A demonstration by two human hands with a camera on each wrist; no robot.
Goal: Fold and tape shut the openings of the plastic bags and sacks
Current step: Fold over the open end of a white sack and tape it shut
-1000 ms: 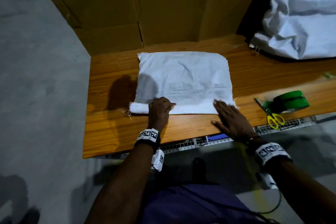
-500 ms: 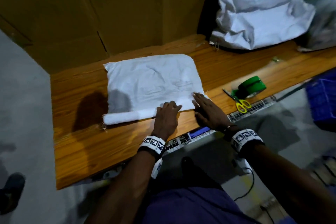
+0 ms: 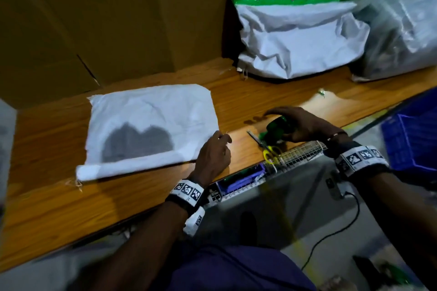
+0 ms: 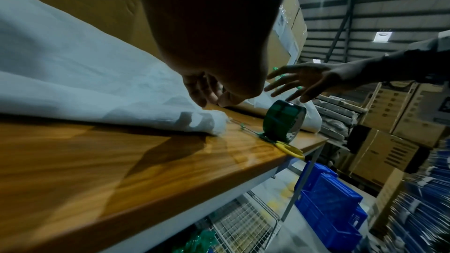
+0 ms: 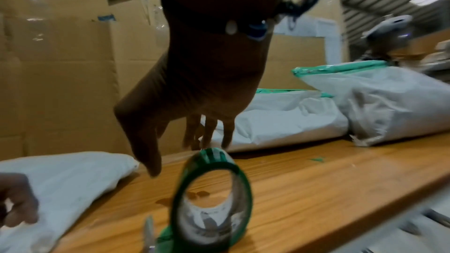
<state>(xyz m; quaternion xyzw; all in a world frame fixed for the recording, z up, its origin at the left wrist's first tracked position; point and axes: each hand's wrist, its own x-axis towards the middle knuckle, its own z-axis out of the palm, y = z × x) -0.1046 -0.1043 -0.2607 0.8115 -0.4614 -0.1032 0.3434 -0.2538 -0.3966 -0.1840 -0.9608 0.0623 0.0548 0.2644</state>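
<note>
Right hand [image 3: 305,125] leaves the sack [image 3: 151,111], now spread loose just over the green tape roll [image 3: 279,127], not gripping | left hand [image 3: 212,158] rests loosely curled on sack's rolled near-right corner | sack flat on table [image 3: 71,208], left of tape.

A warehouse — stacked cardboard cartons [image 4: 380,151], blue plastic crates [image 4: 328,199] and a corrugated metal roof [image 4: 389,7] overhead.

A wooden desk [image 3: 47,208] carries a flat white woven sack [image 3: 151,111], its near edge rolled. Right of that sack a green tape roll [image 3: 276,125] stands on edge, with yellow-handled scissors [image 3: 269,151] at its foot. Farther right lies a green tape scrap [image 3: 321,92]. Behind it sit a bulging white sack [image 3: 295,42] and a clear plastic bag [image 3: 402,30], both green-taped.
</note>
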